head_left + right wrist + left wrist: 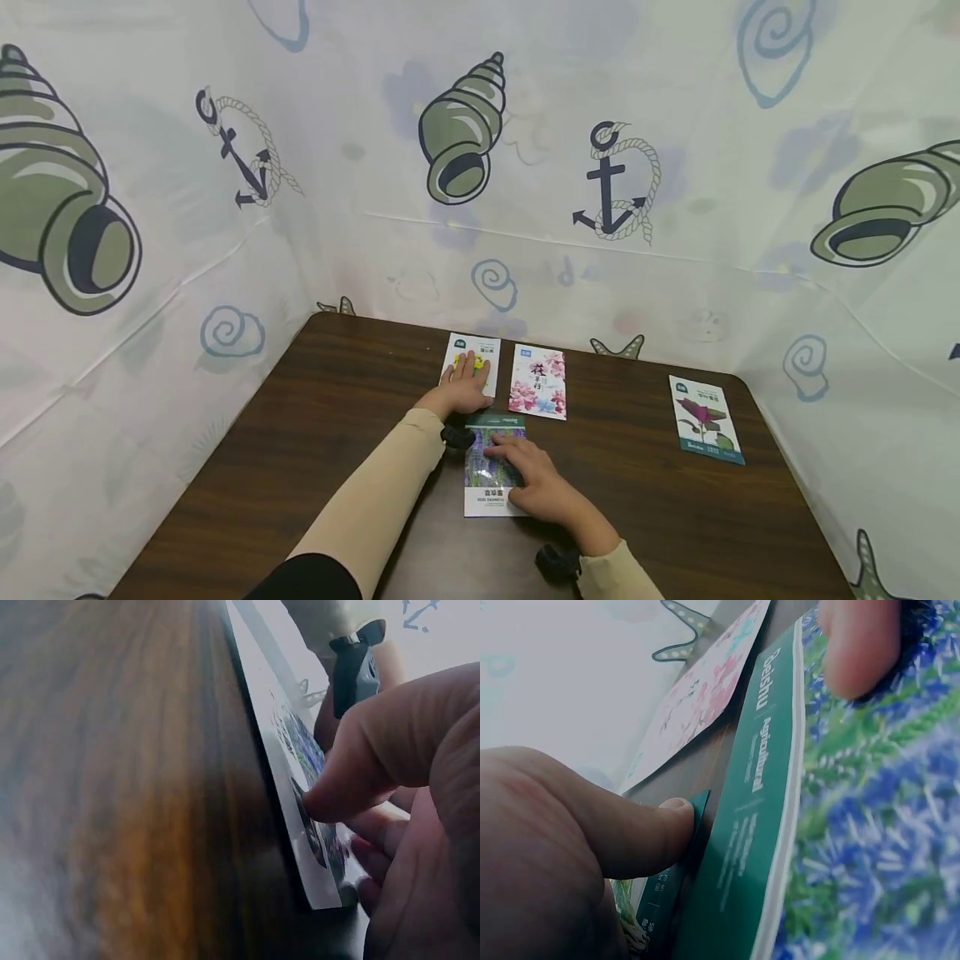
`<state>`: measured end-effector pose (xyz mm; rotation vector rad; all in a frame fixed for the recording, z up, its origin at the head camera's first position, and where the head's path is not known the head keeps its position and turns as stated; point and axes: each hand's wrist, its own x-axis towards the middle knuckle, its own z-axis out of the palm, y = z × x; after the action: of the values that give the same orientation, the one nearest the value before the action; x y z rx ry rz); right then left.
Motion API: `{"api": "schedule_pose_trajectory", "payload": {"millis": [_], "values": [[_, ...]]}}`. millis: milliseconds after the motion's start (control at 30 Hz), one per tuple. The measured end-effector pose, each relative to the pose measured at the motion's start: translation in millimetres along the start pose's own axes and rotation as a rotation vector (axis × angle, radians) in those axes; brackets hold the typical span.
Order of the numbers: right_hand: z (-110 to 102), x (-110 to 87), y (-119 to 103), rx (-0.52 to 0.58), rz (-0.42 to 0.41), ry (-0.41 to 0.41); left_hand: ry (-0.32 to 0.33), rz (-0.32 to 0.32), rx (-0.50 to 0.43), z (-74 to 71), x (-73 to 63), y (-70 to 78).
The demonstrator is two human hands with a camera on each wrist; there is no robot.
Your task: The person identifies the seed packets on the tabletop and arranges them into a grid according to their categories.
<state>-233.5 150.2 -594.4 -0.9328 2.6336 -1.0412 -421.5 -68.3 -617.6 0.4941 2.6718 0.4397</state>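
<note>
My left hand (463,392) lies flat, fingers spread, on a seed packet (490,348) with yellow flowers that it partly covers. In the left wrist view the left thumb (641,829) rests on that packet's green end. A lavender flower-seed packet (487,467), purple with a green band and a white end, lies just nearer. Across its right part rests my right hand (543,483), fingers loosely bent, touching its face. The right wrist view shows the right thumb (352,780) against the face of the lavender packet (300,847); its other fingertips are partly hidden.
A pink blossom packet (537,383) lies right of the yellow-flower one. Farther right on the brown table (615,475) is a packet with a dark magenta flower (705,417). A patterned cloth (555,283) hangs behind the table's back edge and along both sides.
</note>
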Motion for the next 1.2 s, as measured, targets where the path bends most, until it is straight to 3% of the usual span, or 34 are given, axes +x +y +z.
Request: {"api": "schedule_pose_trajectory", "payload": {"millis": [200, 400, 600, 800, 933, 1067, 1200], "values": [[-2.9, -2.4, 4.7, 0.062, -0.025, 0.035, 0.026, 0.003, -0.011, -0.2, -5.5, 3.5], [-2.1, -2.4, 7.1, 0.081, 0.012, 0.101, 0.019, 0.012, -0.013, -0.7, -6.4, 5.4], [1.5, 0.4, 5.5, -0.015, -0.035, 0.037, 0.004, 0.002, -0.015, -4.4, -7.6, 7.1], [-2.7, -0.6, 4.4, 0.081, -0.038, 0.062, -0.004, -0.006, -0.012, -7.8, -5.9, 8.8], [-4.6, 0.4, 5.2, 0.022, -0.054, 0.062, 0.008, 0.011, -0.004, -7.9, -1.9, 8.2], [-4.8, 0.0, 7.1, -0.062, -0.099, 0.005, 0.001, -0.004, 0.002, -7.4, -1.9, 8.1], [-4.6, -2.5, 8.0, -0.044, -0.111, -0.058, -0.009, -0.016, -0.006, -6.0, -4.8, 8.5]]}}
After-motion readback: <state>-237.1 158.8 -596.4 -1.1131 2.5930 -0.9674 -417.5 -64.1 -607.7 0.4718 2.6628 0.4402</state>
